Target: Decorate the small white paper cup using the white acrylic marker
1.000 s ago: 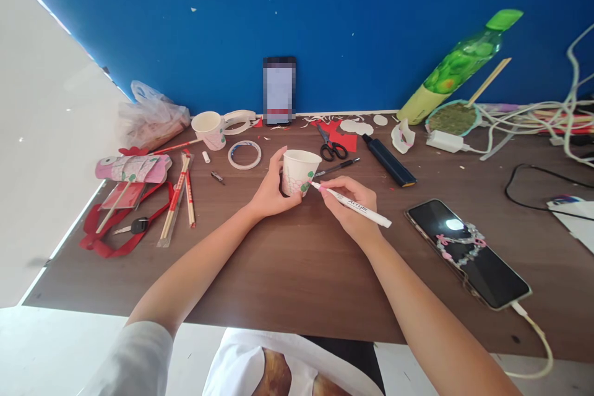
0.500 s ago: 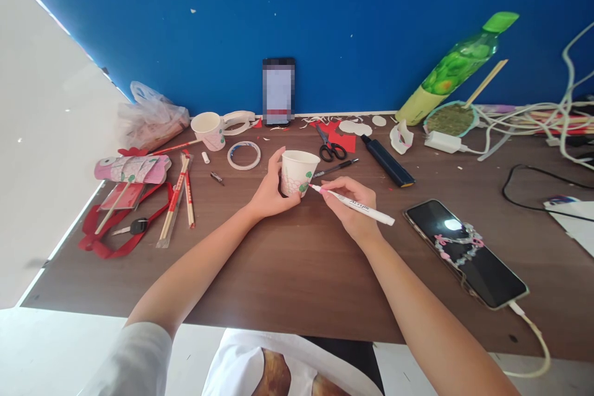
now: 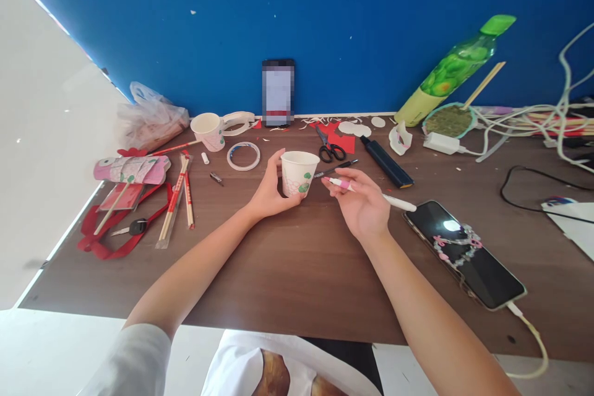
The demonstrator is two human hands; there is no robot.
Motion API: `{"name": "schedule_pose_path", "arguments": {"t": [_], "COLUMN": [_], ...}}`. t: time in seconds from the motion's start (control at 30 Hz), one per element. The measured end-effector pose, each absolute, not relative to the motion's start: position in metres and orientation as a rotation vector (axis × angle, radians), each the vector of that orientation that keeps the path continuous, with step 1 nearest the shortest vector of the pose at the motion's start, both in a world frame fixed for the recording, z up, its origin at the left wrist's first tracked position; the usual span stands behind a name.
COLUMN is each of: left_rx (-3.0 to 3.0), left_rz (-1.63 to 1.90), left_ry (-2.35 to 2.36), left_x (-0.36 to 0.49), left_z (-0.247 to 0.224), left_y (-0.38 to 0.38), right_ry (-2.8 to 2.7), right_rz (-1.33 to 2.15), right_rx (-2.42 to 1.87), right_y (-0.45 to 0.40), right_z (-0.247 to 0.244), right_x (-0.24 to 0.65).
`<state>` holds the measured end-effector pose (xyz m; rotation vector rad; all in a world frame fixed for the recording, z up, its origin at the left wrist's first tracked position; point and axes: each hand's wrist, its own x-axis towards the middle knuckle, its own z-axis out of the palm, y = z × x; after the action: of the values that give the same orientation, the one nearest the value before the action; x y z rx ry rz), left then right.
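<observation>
My left hand [image 3: 271,192] is wrapped round the left side of a white paper cup [image 3: 299,167], upright, with green leaves and a pink pattern on its wall. To the right of the cup, my right hand [image 3: 364,204] holds a white paint marker [image 3: 400,202] with a pink tip. That tip points left toward the cup and stands apart from it. Behind the cup and my right hand lie a black pen [image 3: 343,166] and black-handled scissors [image 3: 330,147].
At the left are a second paper cup [image 3: 208,132], a tape roll [image 3: 244,156], wrapped chopsticks [image 3: 175,201] and a red ribbon [image 3: 99,250] with a key. A phone [image 3: 468,253] lies at the right. A green bottle [image 3: 452,74] leans on the blue wall near white cables.
My right hand has drawn the marker away from the cup wall to the right, and its grip on it has shifted. The left hand and the cup stay nearly in place.
</observation>
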<state>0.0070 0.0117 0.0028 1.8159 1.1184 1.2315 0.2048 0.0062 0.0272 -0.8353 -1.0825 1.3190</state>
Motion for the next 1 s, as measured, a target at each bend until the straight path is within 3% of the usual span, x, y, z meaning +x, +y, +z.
{"name": "schedule_pose_path", "arguments": {"t": [0.4,0.63,1.0], "left_rx": [1.760,1.769,1.723], "left_rz": [1.205,1.191,1.195], "left_ry": [1.096,1.172,1.138], "left_x": [0.007,0.007,0.008], "left_z": [0.003,0.003,0.002], "left_y": [0.012,0.012,0.012], "right_ry": [-1.122,-1.382,-1.671], "right_rz": [1.578,1.031,0.708], "right_rx": [-0.847,-1.029,-0.941], "right_y": [0.004,-0.005,-0.015], "right_z": [0.027,0.025,0.025], "right_x": [0.201,0.203,0.193]}}
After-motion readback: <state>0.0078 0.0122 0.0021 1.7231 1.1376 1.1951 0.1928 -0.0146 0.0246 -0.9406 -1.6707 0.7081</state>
